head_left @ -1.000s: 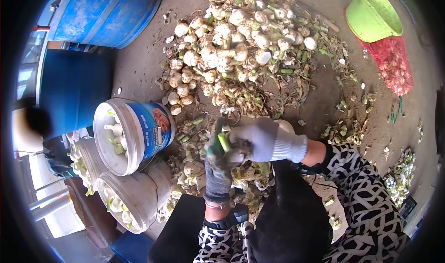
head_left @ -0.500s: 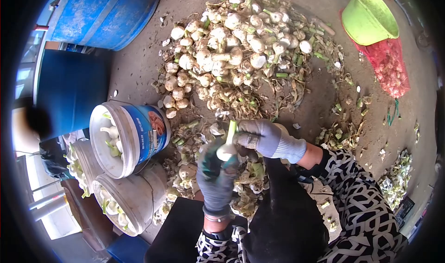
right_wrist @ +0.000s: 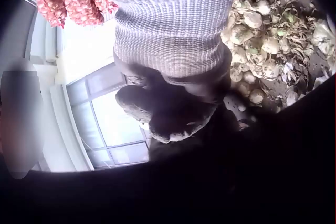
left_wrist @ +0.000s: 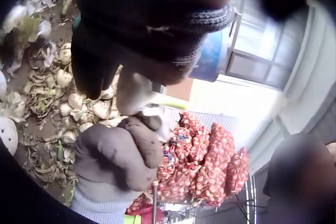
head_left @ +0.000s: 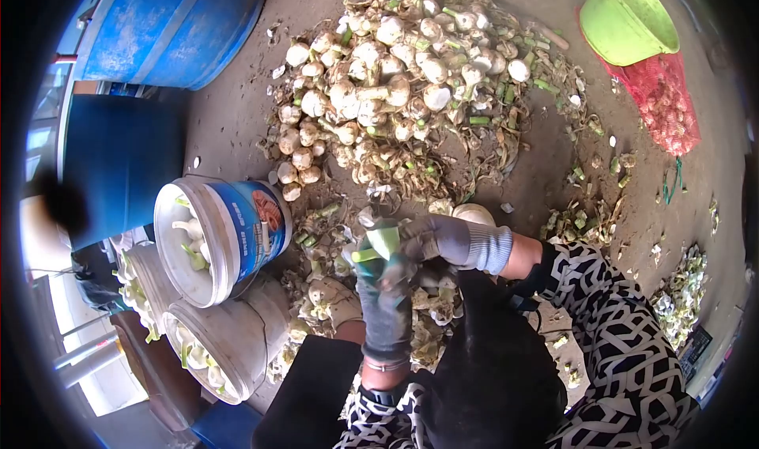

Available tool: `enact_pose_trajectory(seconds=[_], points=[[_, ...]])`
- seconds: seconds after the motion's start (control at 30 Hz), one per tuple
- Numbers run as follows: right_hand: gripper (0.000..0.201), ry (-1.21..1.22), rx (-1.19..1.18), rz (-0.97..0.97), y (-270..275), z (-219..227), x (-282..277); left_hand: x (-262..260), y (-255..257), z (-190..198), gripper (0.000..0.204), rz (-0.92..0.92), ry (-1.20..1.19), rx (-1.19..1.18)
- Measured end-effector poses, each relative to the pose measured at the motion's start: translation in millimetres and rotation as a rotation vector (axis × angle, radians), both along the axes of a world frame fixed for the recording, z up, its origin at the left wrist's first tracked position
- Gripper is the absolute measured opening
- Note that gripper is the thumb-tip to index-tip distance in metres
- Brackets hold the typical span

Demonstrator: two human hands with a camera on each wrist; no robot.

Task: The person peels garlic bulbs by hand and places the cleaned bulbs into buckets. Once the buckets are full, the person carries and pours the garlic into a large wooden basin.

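Note:
My gloved left hand point(head_left: 383, 303) holds a white garlic bulb point(left_wrist: 134, 92) with a short green stem point(head_left: 365, 255). Fingers of my gloved right hand point(head_left: 444, 237) are curled at the bulb's side, pinching a pale flap of garlic skin point(left_wrist: 156, 120) that stands away from it. A whitish-green layer point(head_left: 383, 242) shows between the two hands in the head view. From the right wrist, the curled right fingers point(right_wrist: 176, 119) hide most of what they hold. Peeled skins and leaves point(head_left: 431, 322) lie beneath the hands.
A heap of untrimmed garlic point(head_left: 387, 77) lies ahead on the floor. To the left stand a blue-labelled bucket point(head_left: 273, 220) and a white bucket point(head_left: 269, 315), both with peeled bulbs. A green tub point(head_left: 632, 22) and a red mesh sack point(head_left: 668, 101) are at far right.
The bulb has turned from stem upright to stem pointing left. My left hand has shifted slightly right, and the right hand has pulled a skin layer outward.

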State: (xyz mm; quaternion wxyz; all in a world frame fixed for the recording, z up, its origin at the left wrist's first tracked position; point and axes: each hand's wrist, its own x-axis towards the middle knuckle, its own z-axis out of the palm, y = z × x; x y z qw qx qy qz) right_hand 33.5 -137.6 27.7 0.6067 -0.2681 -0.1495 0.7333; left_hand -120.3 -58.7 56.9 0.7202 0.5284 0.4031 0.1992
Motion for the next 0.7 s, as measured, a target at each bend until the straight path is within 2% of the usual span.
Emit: enact_pose_trajectory(seconds=[0.03, 0.07, 0.1, 0.13, 0.2, 0.23, 0.3, 0.33, 0.37, 0.4, 0.43, 0.47, 0.5, 0.53, 0.57, 0.6, 0.63, 0.67, 0.7], points=[[0.022, 0.008, 0.004, 0.005, 3, 0, -2, -7, 1, -9, 0.048, -0.176, 0.121, 0.302], [0.022, 0.008, -0.018, 0.01, 5, 1, -2, 0, 7, 1, 0.045, -0.388, 0.281, 1.013], [0.021, 0.007, -0.043, 0.01, 6, 1, -4, 5, 17, 8, 0.042, -0.457, 0.397, 1.204], [0.021, 0.158, -0.028, -0.054, 4, -5, -6, 5, 20, 4, 0.042, -0.461, 0.397, 1.205], [0.025, 0.237, 0.087, -0.077, -5, -14, 8, 5, 28, -5, 0.042, -0.157, 0.048, 0.357], [0.027, 0.263, 0.138, -0.12, -13, -22, 14, 7, 37, -4, 0.041, -0.105, -0.513, -0.288], [0.03, 0.113, 0.235, -0.095, -35, -40, 24, 7, 45, 2, 0.044, -0.183, -0.616, -0.409], [0.034, 0.001, 0.139, -0.149, -51, -35, 23, -1, 48, 0, 0.051, -0.2, -0.535, -0.376], [0.036, 0.047, 0.332, -0.113, -59, -49, 22, -1, 51, 3, 0.051, -0.202, -0.529, -0.371], [0.036, 0.348, 0.16, -0.091, -70, -57, 12, 2, 53, 7, 0.051, -0.16, -0.653, -0.537], [0.038, 0.148, 0.302, -0.24, -81, -14, 14, 5, 54, 9, 0.051, -0.114, -0.779, -0.704], [0.041, 0.037, 0.413, -0.315, -84, -18, 4, 7, 55, 10, 0.051, -0.029, -0.804, -0.746], [0.043, -0.077, 0.526, -0.388, -83, -20, 0, 5, 57, 10, 0.051, -0.03, -0.81, -0.739], [0.043, -0.082, 0.533, -0.384, -87, -16, 4, 2, 62, 9, 0.052, 0.047, -0.805, -0.75], [0.044, -0.257, 0.303, -0.094, -90, 1, 13, 0, 67, 10, 0.052, 0.123, -0.803, -0.763], [0.045, -0.431, 0.059, 0.19, -93, 13, 20, -3, 77, 15, 0.053, 0.21, -0.749, -0.631], [0.044, -1.072, 0.069, 0.502, -71, 1, 15, -14, 101, 22, 0.055, 0.001, -0.963, -0.869], [0.041, -1.603, -0.094, 0.682, -58, -1, 0, -32, 123, 30, 0.066, 0.161, -0.993, -0.743], [0.04, -2.066, -0.127, 0.301, -63, -61, -15, -32, 134, 54, 0.073, 0.123, -1.156, -0.808]])
